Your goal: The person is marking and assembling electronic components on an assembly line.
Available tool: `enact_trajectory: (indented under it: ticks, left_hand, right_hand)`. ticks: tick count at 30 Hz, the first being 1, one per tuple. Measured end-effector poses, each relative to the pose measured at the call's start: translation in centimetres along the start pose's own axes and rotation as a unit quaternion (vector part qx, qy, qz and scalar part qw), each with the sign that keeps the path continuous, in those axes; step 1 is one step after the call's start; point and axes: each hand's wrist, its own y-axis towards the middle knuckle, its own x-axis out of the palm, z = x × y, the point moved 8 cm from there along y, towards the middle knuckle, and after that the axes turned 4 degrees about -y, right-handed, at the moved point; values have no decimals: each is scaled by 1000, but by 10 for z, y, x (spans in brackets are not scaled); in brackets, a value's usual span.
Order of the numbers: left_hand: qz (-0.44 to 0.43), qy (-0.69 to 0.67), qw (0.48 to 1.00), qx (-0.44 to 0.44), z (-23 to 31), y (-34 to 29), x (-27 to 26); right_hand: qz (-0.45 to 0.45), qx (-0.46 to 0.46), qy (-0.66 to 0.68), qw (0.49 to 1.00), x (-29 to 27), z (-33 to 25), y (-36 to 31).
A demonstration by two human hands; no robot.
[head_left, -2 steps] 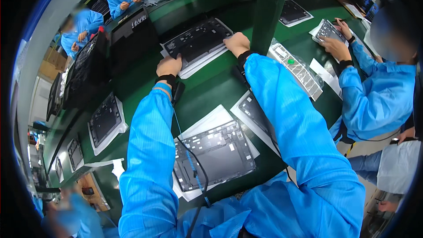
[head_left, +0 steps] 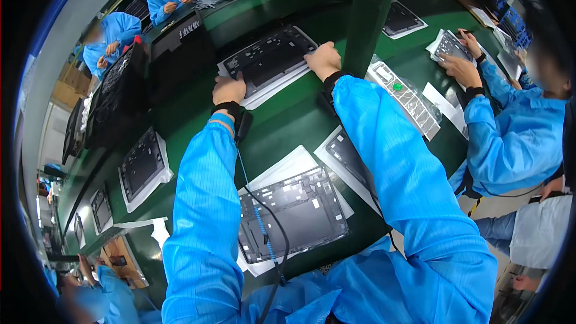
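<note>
A black tablet-like cover panel (head_left: pixel 273 60), dotted with small pale patches, lies over a white sheet (head_left: pixel 255 101) on the far part of the green bench. My left hand (head_left: pixel 229 89) grips its near left corner, thumb over the top. At the right end, my right hand (head_left: pixel 324 60) closes on the edge; its fingertips are partly hidden. Closer to me, between my forearms, a similar grey-black panel (head_left: pixel 294 213) rests on white sheets, crossed by a dark cable and a blue coiled cord (head_left: pixel 259 222). Another panel (head_left: pixel 348 153) is partly covered by my right forearm.
A green post (head_left: pixel 369 18) stands just beyond my right hand, beside a pale strip in clear film (head_left: pixel 403 96). Black trays (head_left: pixel 180 54) stand at the left. More panels (head_left: pixel 142 165) lie along the bench. A co-worker (head_left: pixel 516 120) at right handles another panel (head_left: pixel 451 46).
My hands stay at the panel with hardly any shift. At the lower left, a co-worker's arm has come up. The co-worker at right has moved slightly.
</note>
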Motion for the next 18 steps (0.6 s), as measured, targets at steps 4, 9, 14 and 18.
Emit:
enact_trajectory:
  ticks: [4, 9, 14, 18]
  left_hand:
    - [-85, -36, 994, -58, 12, 6, -1]
    - [-148, -1, 988, 44, -1, 30, 43]
    - [-73, 248, 887, 383, 22, 12, 15]
    - [-69, 224, 893, 384, -26, 4, -45]
  right_hand:
    - [93, 32, -49, 994, -15, 15, 11]
    - [-57, 0, -59, 997, 2, -1, 6]
    - [-71, -102, -90, 988, 2, -10, 25]
    - [-271, -60, 250, 927, 19, -30, -13]
